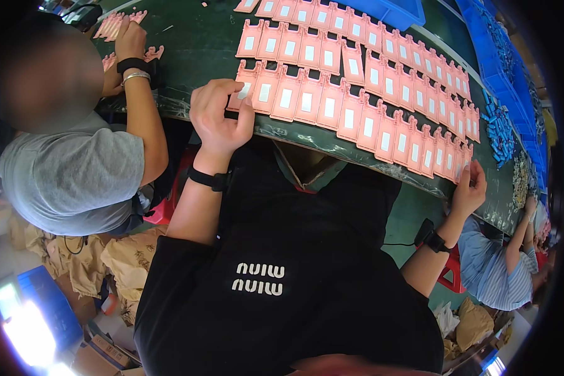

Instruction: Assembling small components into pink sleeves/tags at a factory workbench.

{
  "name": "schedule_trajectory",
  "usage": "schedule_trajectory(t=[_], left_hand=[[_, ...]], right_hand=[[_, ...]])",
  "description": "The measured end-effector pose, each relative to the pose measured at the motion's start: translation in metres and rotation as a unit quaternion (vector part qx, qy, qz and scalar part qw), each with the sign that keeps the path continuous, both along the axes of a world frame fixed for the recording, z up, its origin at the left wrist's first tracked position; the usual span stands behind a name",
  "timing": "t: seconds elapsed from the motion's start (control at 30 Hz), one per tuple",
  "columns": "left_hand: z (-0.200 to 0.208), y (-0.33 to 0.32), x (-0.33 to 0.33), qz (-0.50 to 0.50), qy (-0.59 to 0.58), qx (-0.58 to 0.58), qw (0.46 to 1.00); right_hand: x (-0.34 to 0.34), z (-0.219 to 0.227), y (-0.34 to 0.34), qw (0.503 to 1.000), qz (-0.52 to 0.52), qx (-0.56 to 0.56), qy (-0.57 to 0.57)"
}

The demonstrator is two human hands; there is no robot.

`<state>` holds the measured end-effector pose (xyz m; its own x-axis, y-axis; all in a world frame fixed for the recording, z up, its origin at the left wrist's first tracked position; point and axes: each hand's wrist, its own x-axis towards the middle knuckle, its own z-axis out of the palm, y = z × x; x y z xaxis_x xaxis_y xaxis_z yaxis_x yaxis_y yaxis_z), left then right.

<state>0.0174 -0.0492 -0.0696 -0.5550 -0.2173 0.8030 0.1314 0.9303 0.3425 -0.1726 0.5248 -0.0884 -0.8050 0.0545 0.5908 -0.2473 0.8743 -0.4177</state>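
Pink plastic panels point(307, 100), each with a white rectangle and a notched top end, lie in several overlapping rows on the dark green table point(188, 50). My left hand point(222, 116) is at the left end of the nearest row, its fingertips by the first panel point(243, 88). Its fingers are bent and the thumb stands apart. At that row's right end, my right hand point(470, 193) has its fingertips by the last panel point(462, 160). Its fingers look bent and apart, partly turned from view. Neither hand visibly lifts a panel.
Blue bins point(388, 9) stand at the far edge and along the right. Small blue cylindrical parts point(498, 128) lie in a pile at right. A co-worker in grey point(75, 175) handles pink parts at left; another in stripes point(498, 266) sits at right.
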Motion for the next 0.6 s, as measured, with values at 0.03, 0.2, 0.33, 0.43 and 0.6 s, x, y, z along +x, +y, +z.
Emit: schedule_trajectory(t=[0.03,0.2,0.33,0.43,0.6], left_hand=[[0.0002,0.0011,0.0002,0.008,-0.008,0.001,1.0],[-0.0028,0.0021,0.0007,0.021,-0.009,0.002,1.0],[-0.0038,-0.0017,0.0026,0.006,-0.005,0.027,1.0],[-0.005,-0.0024,0.0013,-0.007,-0.005,0.028,1.0],[-0.0063,0.0011,-0.0032,0.033,0.005,-0.005,0.999]], right_hand=[[-0.0004,0.0,-0.0001,1.0,0.011,-0.012,-0.003],[-0.0014,-0.0002,-0.001,1.0,0.02,-0.021,-0.006],[0.0009,0.0026,-0.0051,0.999,-0.024,0.026,-0.013],[0.0021,0.0044,-0.0047,0.999,-0.022,0.034,-0.011],[0.0004,0.0042,-0.0015,1.0,0.014,0.012,-0.001]])
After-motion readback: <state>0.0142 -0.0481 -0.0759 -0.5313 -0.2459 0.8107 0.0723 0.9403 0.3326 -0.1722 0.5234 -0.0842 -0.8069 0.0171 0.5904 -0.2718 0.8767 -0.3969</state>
